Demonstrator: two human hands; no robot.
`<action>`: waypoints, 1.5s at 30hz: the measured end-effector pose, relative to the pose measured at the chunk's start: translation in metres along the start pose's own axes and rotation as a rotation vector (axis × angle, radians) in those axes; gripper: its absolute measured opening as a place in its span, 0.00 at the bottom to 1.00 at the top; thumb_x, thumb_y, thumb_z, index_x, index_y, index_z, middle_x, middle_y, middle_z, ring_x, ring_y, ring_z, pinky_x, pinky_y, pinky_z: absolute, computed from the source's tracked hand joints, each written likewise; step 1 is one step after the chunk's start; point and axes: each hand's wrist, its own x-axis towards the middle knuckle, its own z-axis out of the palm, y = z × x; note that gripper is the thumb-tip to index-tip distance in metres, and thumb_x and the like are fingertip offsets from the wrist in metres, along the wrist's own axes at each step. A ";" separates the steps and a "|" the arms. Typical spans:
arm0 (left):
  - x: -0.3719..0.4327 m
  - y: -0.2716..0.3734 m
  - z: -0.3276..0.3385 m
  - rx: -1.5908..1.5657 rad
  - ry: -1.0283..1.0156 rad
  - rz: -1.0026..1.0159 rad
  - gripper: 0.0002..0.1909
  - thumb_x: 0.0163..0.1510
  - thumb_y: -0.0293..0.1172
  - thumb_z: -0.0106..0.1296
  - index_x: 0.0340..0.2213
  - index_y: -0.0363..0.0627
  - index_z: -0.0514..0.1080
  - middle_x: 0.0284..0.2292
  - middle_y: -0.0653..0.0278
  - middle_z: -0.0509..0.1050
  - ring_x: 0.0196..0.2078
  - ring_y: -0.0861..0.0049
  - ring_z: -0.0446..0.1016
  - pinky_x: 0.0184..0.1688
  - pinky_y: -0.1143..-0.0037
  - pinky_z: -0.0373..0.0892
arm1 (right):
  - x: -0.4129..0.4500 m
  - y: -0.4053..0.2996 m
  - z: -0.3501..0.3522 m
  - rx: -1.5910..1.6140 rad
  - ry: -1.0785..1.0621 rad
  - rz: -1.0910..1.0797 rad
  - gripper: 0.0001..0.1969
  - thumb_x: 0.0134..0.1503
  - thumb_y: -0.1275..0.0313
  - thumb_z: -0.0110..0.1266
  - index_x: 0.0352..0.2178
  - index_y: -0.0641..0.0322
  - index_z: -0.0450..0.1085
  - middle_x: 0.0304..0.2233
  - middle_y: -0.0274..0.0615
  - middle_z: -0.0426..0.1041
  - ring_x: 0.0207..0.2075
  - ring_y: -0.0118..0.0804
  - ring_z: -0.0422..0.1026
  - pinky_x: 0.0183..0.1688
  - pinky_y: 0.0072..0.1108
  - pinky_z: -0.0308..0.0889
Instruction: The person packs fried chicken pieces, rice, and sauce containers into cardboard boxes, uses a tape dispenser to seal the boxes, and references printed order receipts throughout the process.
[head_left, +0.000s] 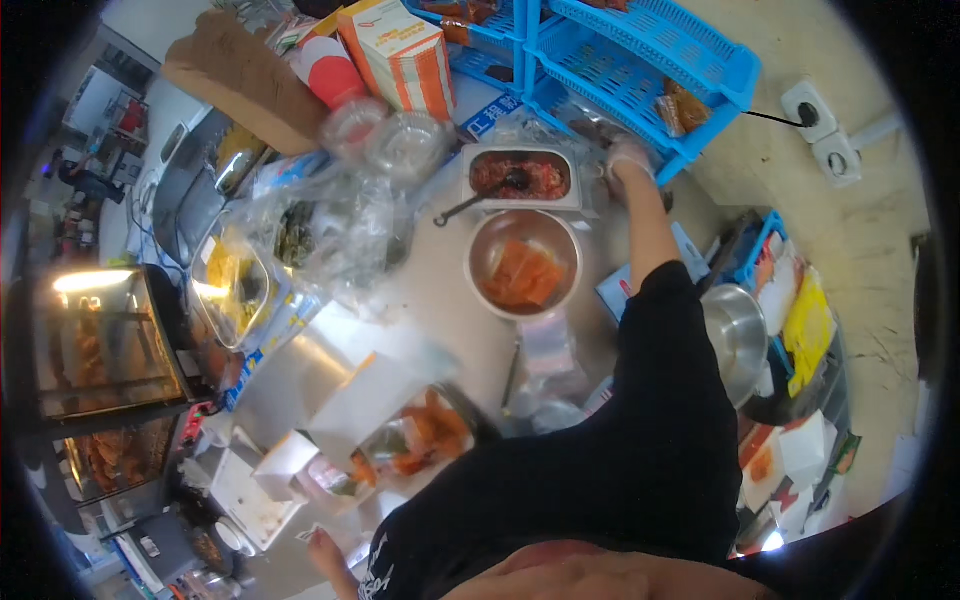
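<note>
My right hand (624, 156), in a clear plastic glove, reaches forward to a clear plastic bag (585, 124) with dark contents below the blue rack. Its fingers are partly hidden, so I cannot tell whether they grip the bag. Beside it stands a steel pan (480, 201) of chopped red food, with a black ladle (480, 201) resting across its rim. Closer to me is a steel bowl (474, 281) holding orange-red slices (525, 274). My left hand (326, 551) is low at the left, near the counter's front; its grip is unclear.
A blue plastic rack (637, 67) holds bagged food. Clear plastic tubs (409, 142), a striped carton (397, 56) and a brown paper bag (240, 82) stand at the back. Left lie a container of fried pieces (427, 435) and a glass display case (112, 341). Right sits another steel bowl (735, 345).
</note>
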 end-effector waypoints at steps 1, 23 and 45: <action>0.004 0.009 -0.005 0.083 -0.006 -0.002 0.21 0.52 0.40 0.41 0.37 0.32 0.71 0.38 0.45 0.71 0.43 0.57 0.69 0.47 0.69 0.63 | 0.015 0.003 0.002 0.023 -0.002 0.000 0.20 0.53 0.60 0.39 0.45 0.53 0.66 0.51 0.49 0.60 0.53 0.50 0.59 0.54 0.32 0.56; 0.000 -0.027 0.018 -0.219 0.093 0.027 0.22 0.51 0.43 0.41 0.40 0.39 0.71 0.38 0.46 0.71 0.43 0.53 0.69 0.46 0.67 0.63 | -0.192 -0.059 -0.067 0.700 1.051 -0.017 0.12 0.54 0.67 0.44 0.28 0.68 0.67 0.29 0.52 0.70 0.31 0.46 0.69 0.38 0.34 0.64; 0.038 0.015 0.022 -0.059 -0.278 0.464 0.23 0.49 0.49 0.40 0.29 0.41 0.75 0.30 0.47 0.73 0.36 0.55 0.72 0.40 0.65 0.66 | -0.441 -0.144 0.093 -0.528 -0.465 -0.559 0.20 0.48 0.62 0.49 0.41 0.60 0.66 0.40 0.51 0.70 0.43 0.48 0.68 0.45 0.31 0.64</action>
